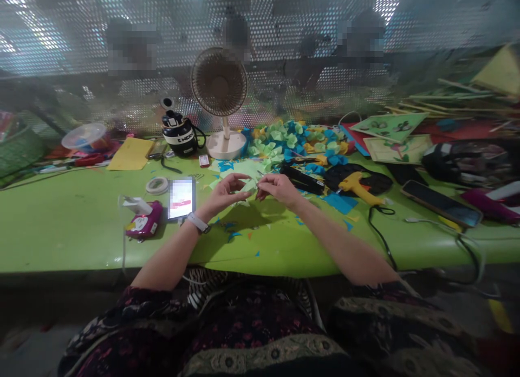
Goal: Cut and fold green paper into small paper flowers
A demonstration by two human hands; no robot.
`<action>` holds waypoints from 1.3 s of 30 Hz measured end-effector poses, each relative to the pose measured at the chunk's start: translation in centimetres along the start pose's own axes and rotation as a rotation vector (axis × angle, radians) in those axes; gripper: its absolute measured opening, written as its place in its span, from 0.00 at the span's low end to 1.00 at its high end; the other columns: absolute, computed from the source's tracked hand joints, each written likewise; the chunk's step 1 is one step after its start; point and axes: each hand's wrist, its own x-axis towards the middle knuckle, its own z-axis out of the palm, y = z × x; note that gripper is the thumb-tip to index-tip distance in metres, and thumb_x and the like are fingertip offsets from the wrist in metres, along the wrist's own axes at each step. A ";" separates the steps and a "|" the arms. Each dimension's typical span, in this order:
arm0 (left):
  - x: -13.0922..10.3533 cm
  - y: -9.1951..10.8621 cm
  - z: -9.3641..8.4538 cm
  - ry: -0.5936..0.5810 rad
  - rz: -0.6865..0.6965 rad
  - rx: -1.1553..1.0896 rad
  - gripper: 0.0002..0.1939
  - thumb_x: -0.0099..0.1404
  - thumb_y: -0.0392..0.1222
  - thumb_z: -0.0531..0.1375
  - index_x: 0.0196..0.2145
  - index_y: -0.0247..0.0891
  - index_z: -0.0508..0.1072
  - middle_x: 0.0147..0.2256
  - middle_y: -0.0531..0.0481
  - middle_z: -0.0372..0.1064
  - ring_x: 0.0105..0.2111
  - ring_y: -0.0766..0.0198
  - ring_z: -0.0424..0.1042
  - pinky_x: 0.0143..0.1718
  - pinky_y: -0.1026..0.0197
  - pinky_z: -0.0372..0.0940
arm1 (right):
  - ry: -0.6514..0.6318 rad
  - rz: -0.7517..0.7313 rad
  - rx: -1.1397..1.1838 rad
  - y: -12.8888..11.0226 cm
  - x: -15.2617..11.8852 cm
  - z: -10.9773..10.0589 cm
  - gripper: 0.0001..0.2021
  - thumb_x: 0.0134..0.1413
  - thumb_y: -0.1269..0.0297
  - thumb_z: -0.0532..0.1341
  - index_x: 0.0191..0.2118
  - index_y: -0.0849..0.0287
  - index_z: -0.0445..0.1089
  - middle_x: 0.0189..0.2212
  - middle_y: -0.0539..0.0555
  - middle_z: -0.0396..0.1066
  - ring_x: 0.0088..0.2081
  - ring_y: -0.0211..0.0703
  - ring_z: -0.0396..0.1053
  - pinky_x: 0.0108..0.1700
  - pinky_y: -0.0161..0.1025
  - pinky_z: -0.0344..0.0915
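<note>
Between my two hands is a pale green paper piece [251, 185], held a little above the green tabletop. My left hand [231, 192] pinches its left side between thumb and fingers. My right hand [278, 189] has its fingertips closed together at the paper's right edge. The paper's exact shape is partly hidden by my fingers. Just behind the hands lies a heap of green, blue and yellow paper flowers [292, 138]. A black stapler [303, 179] rests close to my right hand, and small blue paper scraps [233, 236] are strewn below.
A desk fan [225, 144] and a black bottle [181, 136] stand at the back. Left are a lit phone [181, 198], a tape roll [156, 185] and a purple device [145, 221]. A yellow glue gun [359, 187] and a dark phone [441, 202] lie right, with cables.
</note>
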 end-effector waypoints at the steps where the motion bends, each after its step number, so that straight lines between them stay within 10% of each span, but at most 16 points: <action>1: 0.0 0.0 0.1 -0.003 -0.003 0.009 0.24 0.55 0.44 0.69 0.48 0.36 0.69 0.36 0.49 0.70 0.36 0.67 0.70 0.38 0.64 0.67 | 0.013 -0.008 0.003 0.1 0.0 0.0 0.13 0.42 0.57 0.71 0.26 0.61 0.70 0.19 0.51 0.74 0.22 0.37 0.71 0.30 0.36 0.72; 7: 0.2 -0.3 0.1 0.022 0.022 0.023 0.16 0.63 0.44 0.62 0.46 0.36 0.71 0.46 0.44 0.70 0.39 0.66 0.71 0.40 0.61 0.72 | 0.010 -0.021 -0.046 0.5 0.2 0.0 0.12 0.43 0.59 0.69 0.26 0.61 0.70 0.19 0.51 0.74 0.21 0.36 0.71 0.30 0.36 0.72; 39: 0.3 -0.7 0.3 0.033 -0.080 -0.108 0.14 0.63 0.40 0.61 0.46 0.35 0.68 0.31 0.52 0.70 0.34 0.65 0.75 0.41 0.57 0.72 | 0.022 -0.026 -0.075 0.3 0.1 -0.1 0.15 0.39 0.55 0.71 0.28 0.60 0.69 0.20 0.50 0.72 0.22 0.36 0.70 0.29 0.35 0.70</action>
